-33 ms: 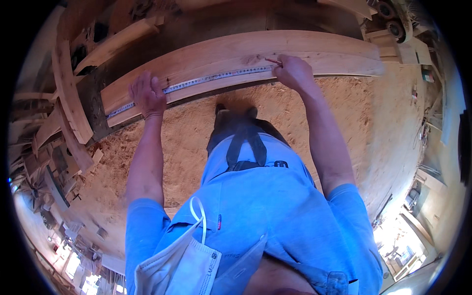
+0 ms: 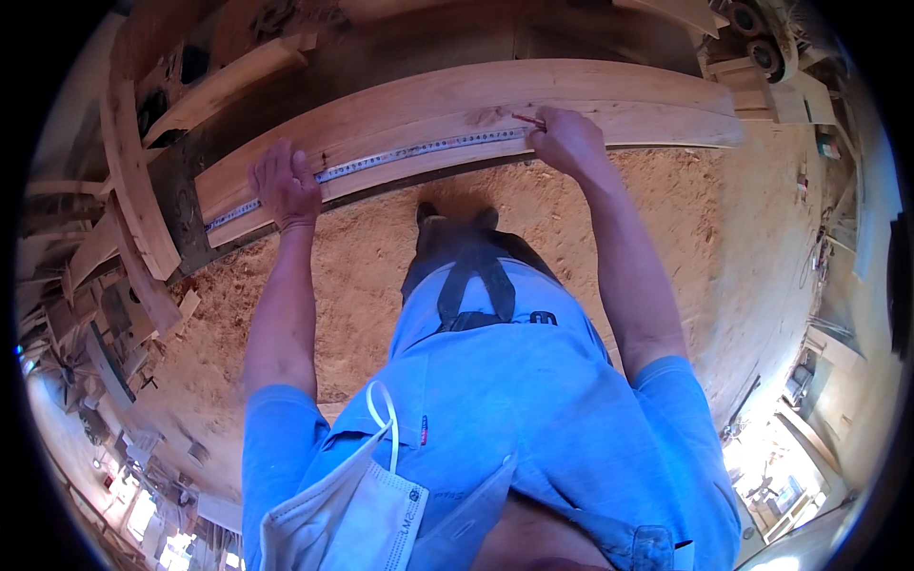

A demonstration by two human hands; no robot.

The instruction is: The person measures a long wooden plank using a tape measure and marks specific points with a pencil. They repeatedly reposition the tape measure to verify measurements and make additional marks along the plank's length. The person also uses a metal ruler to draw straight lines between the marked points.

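Note:
A long pale wooden board (image 2: 419, 114) lies across the bench before me. A white tape measure blade (image 2: 419, 150) is stretched along its near part, from the board's left end to my right hand. My left hand (image 2: 285, 186) rests flat over the blade near that end, fingers extended and covering a stretch of it. My right hand (image 2: 568, 141) is closed at the blade's other end. A thin reddish pencil (image 2: 529, 121) sticks out leftward from its fingers. Whether the tape's case sits inside that hand is hidden.
Loose planks (image 2: 138, 181) lean at the left of the bench. Sawdust covers the floor (image 2: 352, 276) around my feet. A machine with round wheels (image 2: 762, 52) stands at the far right. A face mask (image 2: 347, 514) hangs at my chest.

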